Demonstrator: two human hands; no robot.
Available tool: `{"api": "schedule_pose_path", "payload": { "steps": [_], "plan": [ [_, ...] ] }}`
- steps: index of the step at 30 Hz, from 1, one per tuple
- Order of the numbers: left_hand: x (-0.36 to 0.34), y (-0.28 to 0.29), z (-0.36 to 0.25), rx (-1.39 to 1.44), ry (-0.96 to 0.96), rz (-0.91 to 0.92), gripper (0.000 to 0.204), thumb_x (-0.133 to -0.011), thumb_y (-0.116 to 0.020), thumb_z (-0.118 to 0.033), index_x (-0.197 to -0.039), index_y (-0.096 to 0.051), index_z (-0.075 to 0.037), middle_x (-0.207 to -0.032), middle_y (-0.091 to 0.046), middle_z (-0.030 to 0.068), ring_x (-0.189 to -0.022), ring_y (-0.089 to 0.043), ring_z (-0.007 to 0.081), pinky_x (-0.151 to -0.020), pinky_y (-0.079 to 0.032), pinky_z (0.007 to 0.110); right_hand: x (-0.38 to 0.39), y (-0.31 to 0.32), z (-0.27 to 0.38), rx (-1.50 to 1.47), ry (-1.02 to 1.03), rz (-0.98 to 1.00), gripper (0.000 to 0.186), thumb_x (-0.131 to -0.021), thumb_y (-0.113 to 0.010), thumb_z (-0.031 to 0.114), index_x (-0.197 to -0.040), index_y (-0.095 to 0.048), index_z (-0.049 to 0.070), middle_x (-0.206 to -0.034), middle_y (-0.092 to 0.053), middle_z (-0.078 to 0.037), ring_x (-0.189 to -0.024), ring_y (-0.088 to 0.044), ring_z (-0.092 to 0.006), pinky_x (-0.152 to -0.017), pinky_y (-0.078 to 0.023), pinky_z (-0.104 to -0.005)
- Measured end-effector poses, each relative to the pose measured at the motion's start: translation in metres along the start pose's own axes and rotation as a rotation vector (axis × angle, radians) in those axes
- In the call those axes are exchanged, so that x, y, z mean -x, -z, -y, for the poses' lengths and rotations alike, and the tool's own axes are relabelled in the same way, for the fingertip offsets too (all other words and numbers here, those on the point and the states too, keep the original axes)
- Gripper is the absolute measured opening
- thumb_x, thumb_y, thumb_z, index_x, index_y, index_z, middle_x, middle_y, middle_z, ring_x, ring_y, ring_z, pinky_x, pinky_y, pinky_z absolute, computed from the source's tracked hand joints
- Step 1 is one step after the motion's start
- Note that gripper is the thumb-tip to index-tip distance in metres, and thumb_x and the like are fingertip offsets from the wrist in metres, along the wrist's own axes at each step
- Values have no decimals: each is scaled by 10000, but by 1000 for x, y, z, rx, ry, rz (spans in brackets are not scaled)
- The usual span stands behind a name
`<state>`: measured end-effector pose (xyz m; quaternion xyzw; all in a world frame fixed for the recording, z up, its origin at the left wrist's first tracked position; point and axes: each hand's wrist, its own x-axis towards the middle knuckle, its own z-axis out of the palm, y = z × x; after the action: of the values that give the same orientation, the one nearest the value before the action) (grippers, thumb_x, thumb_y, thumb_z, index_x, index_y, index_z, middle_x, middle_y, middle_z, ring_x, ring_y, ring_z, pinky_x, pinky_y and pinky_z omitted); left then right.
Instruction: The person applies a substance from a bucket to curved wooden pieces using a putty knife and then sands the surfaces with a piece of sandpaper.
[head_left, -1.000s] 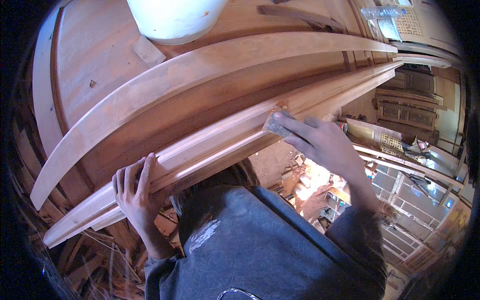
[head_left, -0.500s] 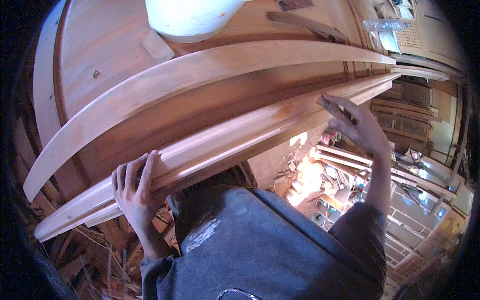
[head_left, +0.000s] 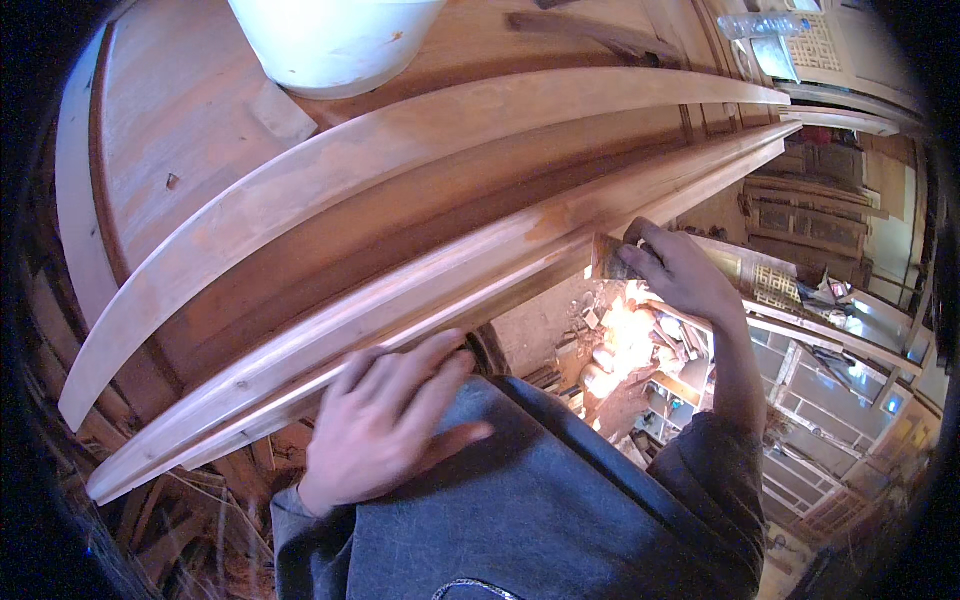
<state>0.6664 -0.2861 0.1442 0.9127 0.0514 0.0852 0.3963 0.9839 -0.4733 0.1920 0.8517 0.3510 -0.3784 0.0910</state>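
Note:
A long pale wooden moulding runs diagonally across the middle, resting on a reddish wooden panel. My right hand grips a small worn block, perhaps a sanding block, at the lower edge of the moulding on the right. My left hand is blurred, fingers spread and holding nothing, just below the moulding in front of my dark shirt. Behind the moulding lies a curved pale wooden strip on the panel.
A white bucket stands at the top, near a loose wood offcut and dark scraps. A plastic bottle lies top right. Below are a sunlit cluttered floor and stacked window frames; wood scraps fill the lower left.
My left hand has let go of the moulding and moved right and down, fingers spreading. The right hand moved right along the moulding, then back left and down to its lower edge.

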Motion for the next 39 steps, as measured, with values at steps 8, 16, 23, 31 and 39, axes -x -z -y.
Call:
{"api": "schedule_pose_path", "payload": {
  "steps": [8,16,23,31,39],
  "plan": [
    [-39,-53,3,-48,-172,189,502,-896,-621,-362,-1200,-593,36,-1498,-387,304,-1037,-619,260,-948,-484,377,-19,11,32,250,111,-26,342,-956,-618,364,-964,-664,24,-791,-657,-223,-798,-657,-417,-704,-502,-466],
    [-50,-69,6,-17,-198,105,437,-864,-623,-258,-1139,-579,79,-1461,-372,398,-932,-668,270,-931,-509,396,-33,25,34,239,119,169,428,-942,-595,480,-1013,-706,72,-944,-703,-208,-903,-667,-408,-778,-524,-494],
    [-56,-73,4,4,-158,171,413,-853,-633,-241,-1103,-565,80,-1444,-386,413,-920,-696,295,-884,-537,397,-41,16,41,297,229,180,396,-940,-631,430,-995,-704,45,-855,-695,-196,-807,-669,-387,-719,-507,-459],
    [-48,-61,4,-74,-207,95,418,-908,-646,-343,-1069,-589,38,-1406,-487,326,-916,-681,256,-869,-534,367,-43,14,45,60,470,272,415,-961,-605,450,-969,-674,41,-860,-681,-182,-808,-664,-376,-716,-513,-461],
    [-27,-25,15,-52,52,-14,434,-900,-668,-405,-1099,-622,-22,-1341,-572,187,-1058,-665,305,-894,-524,411,-32,46,4,62,250,-126,270,-997,-588,264,-1045,-633,2,-851,-660,-192,-784,-662,-308,-717,-504,-381]
  ]
}}
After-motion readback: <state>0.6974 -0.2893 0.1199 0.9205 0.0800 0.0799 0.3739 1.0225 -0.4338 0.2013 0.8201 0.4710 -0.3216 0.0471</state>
